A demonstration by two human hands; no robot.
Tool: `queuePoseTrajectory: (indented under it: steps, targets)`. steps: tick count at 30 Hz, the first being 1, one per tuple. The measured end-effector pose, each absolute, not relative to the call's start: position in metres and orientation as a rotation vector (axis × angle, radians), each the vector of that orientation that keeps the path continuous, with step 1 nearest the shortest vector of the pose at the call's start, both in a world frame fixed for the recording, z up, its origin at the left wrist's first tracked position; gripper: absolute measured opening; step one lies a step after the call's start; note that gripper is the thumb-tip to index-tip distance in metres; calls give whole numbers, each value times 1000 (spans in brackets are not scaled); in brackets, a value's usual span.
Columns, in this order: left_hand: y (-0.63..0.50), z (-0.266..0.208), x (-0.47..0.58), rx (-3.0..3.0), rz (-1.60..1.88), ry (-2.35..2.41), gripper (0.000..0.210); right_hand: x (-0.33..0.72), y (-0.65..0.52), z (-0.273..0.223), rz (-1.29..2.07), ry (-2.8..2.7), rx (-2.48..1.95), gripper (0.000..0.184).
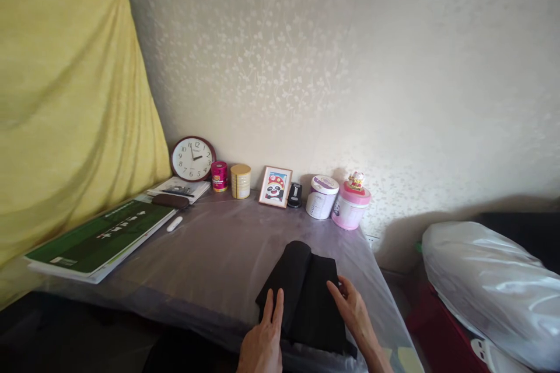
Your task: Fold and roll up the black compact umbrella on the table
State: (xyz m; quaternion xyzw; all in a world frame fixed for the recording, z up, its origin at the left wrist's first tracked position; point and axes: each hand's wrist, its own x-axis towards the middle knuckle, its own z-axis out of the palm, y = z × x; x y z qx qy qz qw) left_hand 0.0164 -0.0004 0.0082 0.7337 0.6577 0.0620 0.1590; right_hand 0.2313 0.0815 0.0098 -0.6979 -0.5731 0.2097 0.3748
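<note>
Here, left hand (265, 335) and right hand (354, 310) touch matte, thickly folded black fabric (315, 303).

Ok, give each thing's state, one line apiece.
Black cloth: folded
Left hand: on the cloth
Right hand: at the cloth's edge
Green book: closed, flat
Clock: upright, shortly before two
Magenta tin: upright
Yellow tin: closed
Picture frame: standing
White tub: closed
Pink tub: closed
Yellow curtain: hanging
</note>
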Motion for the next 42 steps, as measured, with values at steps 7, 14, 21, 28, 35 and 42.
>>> queuePoseTrajectory:
  steps: [7,14,21,28,35,42]
  targets:
    - [-2,10,16,2080,213,1884,98,203,79,28,815,-1534,-1615,42]
    - [1,17,16,2042,186,1853,99,155,98,42,1110,-1533,-1262,34]
    - [7,6,15,2002,196,1860,97,137,116,22,1065,-1614,-1336,26]
    - [3,-12,6,2033,285,1829,83,131,123,23,1006,-1711,-1471,39]
    - [-6,-8,-2,2277,474,2040,46,126,113,38,1335,-1805,-1321,46]
    - [14,-13,9,2586,719,1776,49,124,110,38,1377,-1908,-1221,33]
